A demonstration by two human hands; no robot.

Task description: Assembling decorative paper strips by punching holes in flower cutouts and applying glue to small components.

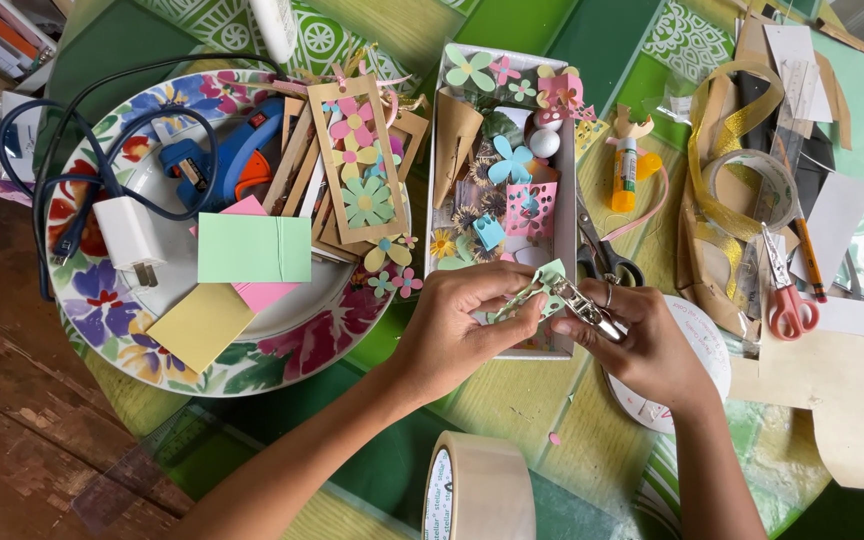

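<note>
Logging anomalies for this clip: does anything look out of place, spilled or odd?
One oddity: a blue glue gun with its cable and white plug lies on a floral dinner plate among paper sheets. A pink scrap lies loose near the right hand.

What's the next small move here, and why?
Probably squeeze the metal hole punch shut: the right hand grips it, and the left hand already feeds the pale green paper piece into its mouth over the white box.
</note>
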